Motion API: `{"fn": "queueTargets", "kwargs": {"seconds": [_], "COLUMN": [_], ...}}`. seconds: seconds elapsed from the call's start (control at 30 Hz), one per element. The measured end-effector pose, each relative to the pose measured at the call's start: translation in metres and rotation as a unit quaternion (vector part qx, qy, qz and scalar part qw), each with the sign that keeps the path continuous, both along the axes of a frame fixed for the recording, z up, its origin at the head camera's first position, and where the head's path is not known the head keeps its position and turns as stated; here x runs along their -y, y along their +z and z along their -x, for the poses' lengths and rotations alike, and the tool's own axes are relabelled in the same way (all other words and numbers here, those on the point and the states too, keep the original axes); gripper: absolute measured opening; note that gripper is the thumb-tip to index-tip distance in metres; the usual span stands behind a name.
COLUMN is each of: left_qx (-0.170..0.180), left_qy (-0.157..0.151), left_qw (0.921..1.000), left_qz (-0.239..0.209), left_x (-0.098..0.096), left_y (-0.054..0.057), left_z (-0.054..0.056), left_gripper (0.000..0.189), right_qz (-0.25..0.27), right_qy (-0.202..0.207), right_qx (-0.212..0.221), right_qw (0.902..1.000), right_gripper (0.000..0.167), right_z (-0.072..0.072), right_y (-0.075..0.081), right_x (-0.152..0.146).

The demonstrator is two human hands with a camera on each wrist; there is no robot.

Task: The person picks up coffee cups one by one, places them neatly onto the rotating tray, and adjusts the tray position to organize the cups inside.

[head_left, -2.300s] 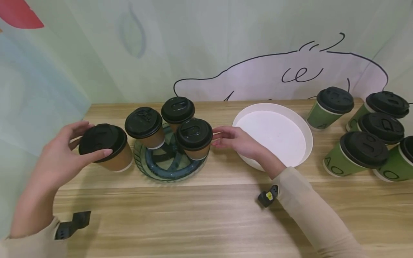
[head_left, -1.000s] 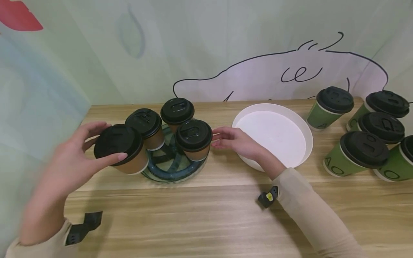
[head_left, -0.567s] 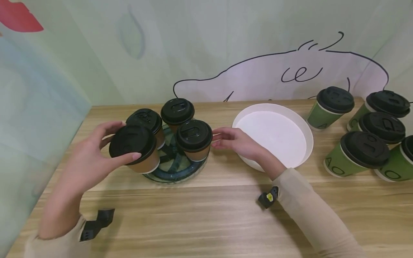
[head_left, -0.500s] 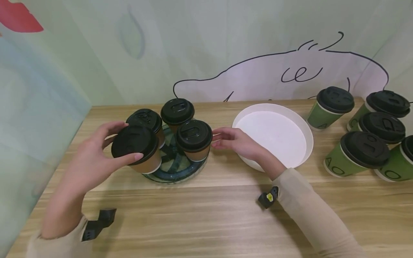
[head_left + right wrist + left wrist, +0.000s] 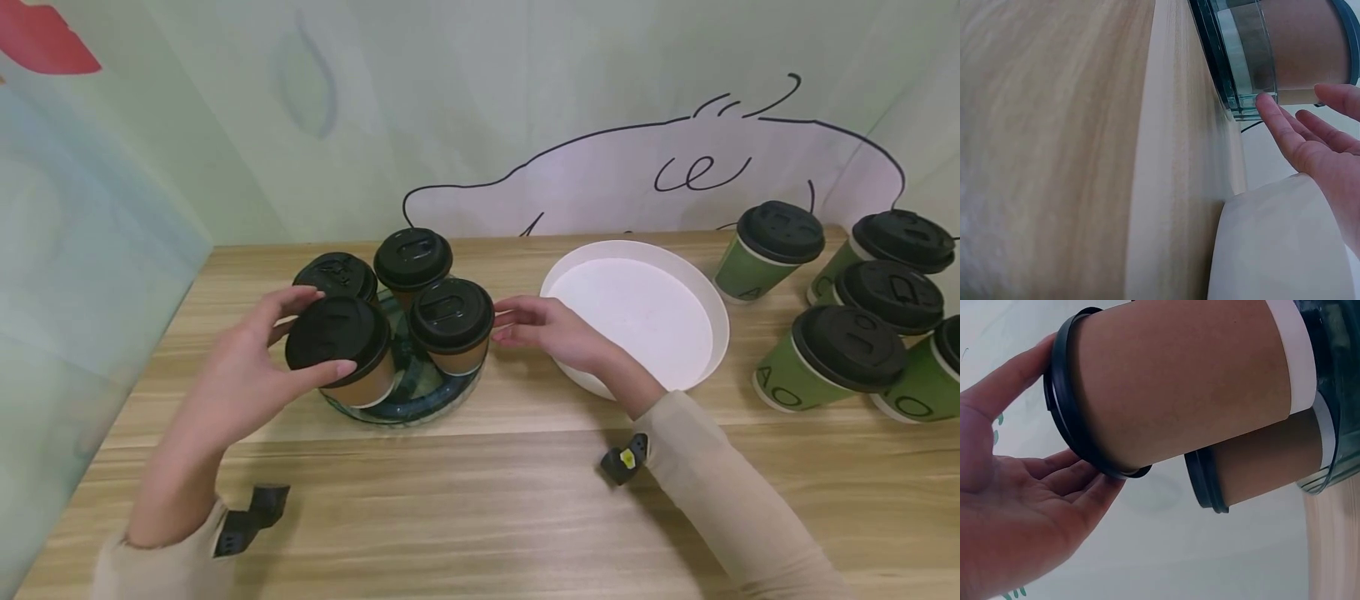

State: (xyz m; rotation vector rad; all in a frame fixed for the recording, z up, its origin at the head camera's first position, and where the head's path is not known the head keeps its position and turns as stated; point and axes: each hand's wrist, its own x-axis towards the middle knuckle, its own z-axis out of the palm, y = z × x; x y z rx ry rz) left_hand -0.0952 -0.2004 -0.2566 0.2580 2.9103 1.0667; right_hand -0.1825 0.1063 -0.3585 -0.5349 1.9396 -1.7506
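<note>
My left hand (image 5: 240, 379) holds a brown paper coffee cup (image 5: 366, 385) by its black lid, thumb on the near side and fingers behind. In the left wrist view the held cup (image 5: 1185, 381) overlaps the edge of a clear glass dish (image 5: 1341, 394). That round dish (image 5: 401, 417), seen from above, bears three more brown lidded cups: one at the back left (image 5: 335, 275), one at the back (image 5: 414, 257) and one on the right (image 5: 453, 325). My right hand (image 5: 558, 333) has its fingers extended, with fingertips (image 5: 1266, 103) right at the glass wall.
A shallow round white tray (image 5: 716, 333) with nothing in it stands right of the glass dish, partly under my right forearm. Several green lidded cups (image 5: 798, 375) stand at the right end of the wooden table (image 5: 480, 508). A printed curtain (image 5: 480, 100) hangs behind.
My left hand has carried the brown cup rightward from beside the glass dish to over its front-left part. The right hand has stayed at the dish's right side.
</note>
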Motion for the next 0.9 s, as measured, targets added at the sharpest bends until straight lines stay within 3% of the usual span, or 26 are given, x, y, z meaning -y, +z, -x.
{"fn": "queueTargets", "kwargs": {"seconds": [0.3,0.9], "left_qx": [-0.014,0.019], "left_qy": [-0.015,-0.026], "left_qw": [0.9998,0.9995], "left_qz": [-0.005,-0.004], "left_x": [-0.008,-0.012], "left_y": [-0.005,-0.019], "left_z": [-0.002,0.0], "left_gripper": [0.081,0.083], "right_qz": [0.005,0.004], "right_qy": [0.002,0.002], "right_qx": [0.0,0.004], "right_qw": [1.0,1.0], "right_gripper": [0.038,0.039], "right_z": [0.001,0.0], "right_y": [-0.001,0.001], "right_x": [0.001,0.0]}}
